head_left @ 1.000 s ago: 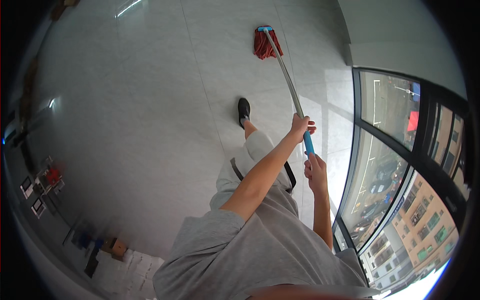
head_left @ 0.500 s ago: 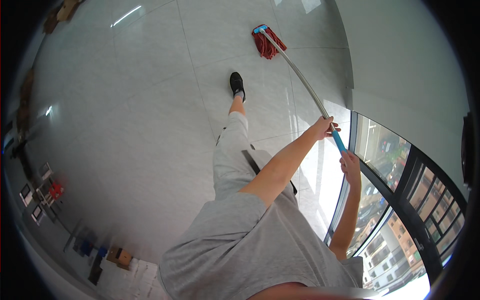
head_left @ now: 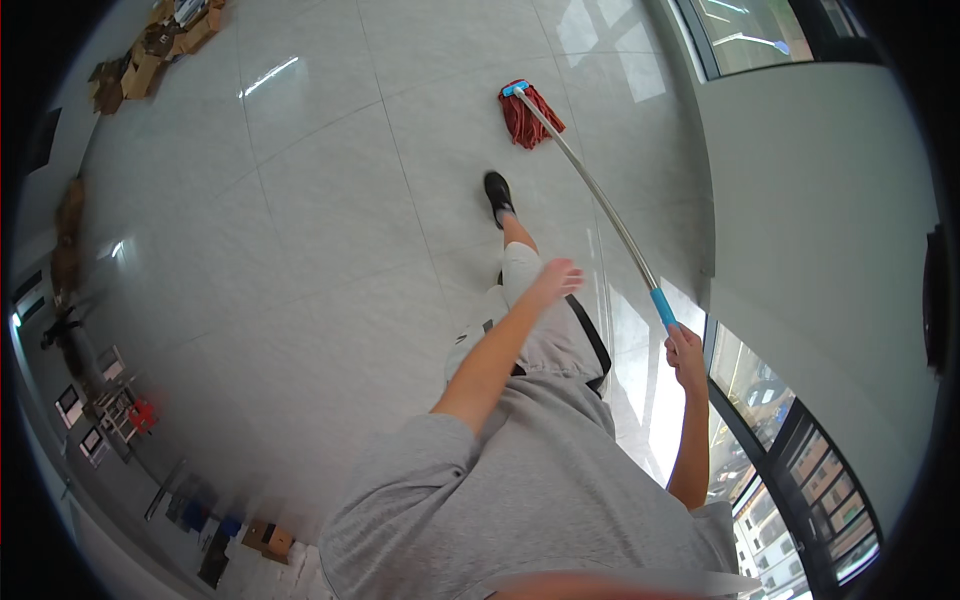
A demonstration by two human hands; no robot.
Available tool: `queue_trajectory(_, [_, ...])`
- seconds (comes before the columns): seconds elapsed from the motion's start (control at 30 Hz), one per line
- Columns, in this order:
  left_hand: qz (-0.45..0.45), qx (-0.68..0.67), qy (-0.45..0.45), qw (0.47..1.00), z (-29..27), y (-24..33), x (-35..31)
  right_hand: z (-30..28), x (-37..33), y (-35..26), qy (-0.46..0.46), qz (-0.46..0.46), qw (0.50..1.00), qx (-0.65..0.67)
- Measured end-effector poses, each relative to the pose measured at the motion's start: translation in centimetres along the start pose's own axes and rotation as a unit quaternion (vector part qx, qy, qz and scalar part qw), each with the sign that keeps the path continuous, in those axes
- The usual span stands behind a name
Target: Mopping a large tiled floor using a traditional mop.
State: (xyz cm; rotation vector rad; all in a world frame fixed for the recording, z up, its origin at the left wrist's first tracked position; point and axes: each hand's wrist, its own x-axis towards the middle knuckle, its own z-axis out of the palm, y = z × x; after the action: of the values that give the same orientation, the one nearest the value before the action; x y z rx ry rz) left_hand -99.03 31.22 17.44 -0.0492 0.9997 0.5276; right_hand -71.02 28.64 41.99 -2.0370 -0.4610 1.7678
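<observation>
Grey tiled floor [head_left: 310, 200] fills most of the frame; cardboard boxes [head_left: 150, 60] sit at upper left, a window [head_left: 752, 385] at lower right. Red mop head [head_left: 530, 120] lies on the tiles at upper centre, its metal pole [head_left: 594, 186] slanting down to a blue grip [head_left: 664, 309] right of centre. Right hand [head_left: 685, 352]: fingers closed around the grip's lower end. Left hand [head_left: 560, 280], near centre: off the pole, apparently open, nothing held; blur hides exact finger spread. Step in hand, judged: floor mopping, pole steadied one-handed. A two-handed stroke would call for the left hand to close on the pole.
</observation>
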Motion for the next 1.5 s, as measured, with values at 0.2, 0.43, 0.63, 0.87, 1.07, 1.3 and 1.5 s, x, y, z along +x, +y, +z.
queue_trajectory(0.2, [0.110, 0.270, 0.375, 0.880, -26.8, 15.5, -5.3, 13.0, 11.8, -13.7, -0.043, -0.056, 0.997, -0.018])
queue_trajectory(0.43, [-0.070, 0.072, 0.438, 0.893, -28.0, 29.0, -21.2, 33.5, 26.8, -33.6, -0.017, -0.046, 0.994, 0.099])
queue_trajectory(0.63, [-0.163, 0.308, 0.421, 0.837, -30.9, 32.9, -21.6, 43.7, 36.3, -55.4, -0.046, -0.053, 0.993, 0.100])
queue_trajectory(0.87, [0.039, 0.060, 0.372, 0.925, -32.6, 65.4, -11.5, 62.3, 41.5, -72.2, -0.043, -0.059, 0.993, 0.095])
queue_trajectory(1.07, [0.213, -0.007, 0.396, 0.893, -29.5, 110.9, -6.6, 65.9, 51.8, -86.3, -0.016, -0.036, 0.999, 0.037])
queue_trajectory(1.3, [0.299, 0.089, 0.395, 0.864, -29.8, 142.9, -4.7, 73.4, 63.1, -107.6, -0.050, -0.042, 0.998, -0.002])
queue_trajectory(1.5, [0.009, 0.096, 0.369, 0.924, -32.7, 150.8, 2.1, 82.4, 74.4, -126.3, -0.045, -0.091, 0.994, -0.042])
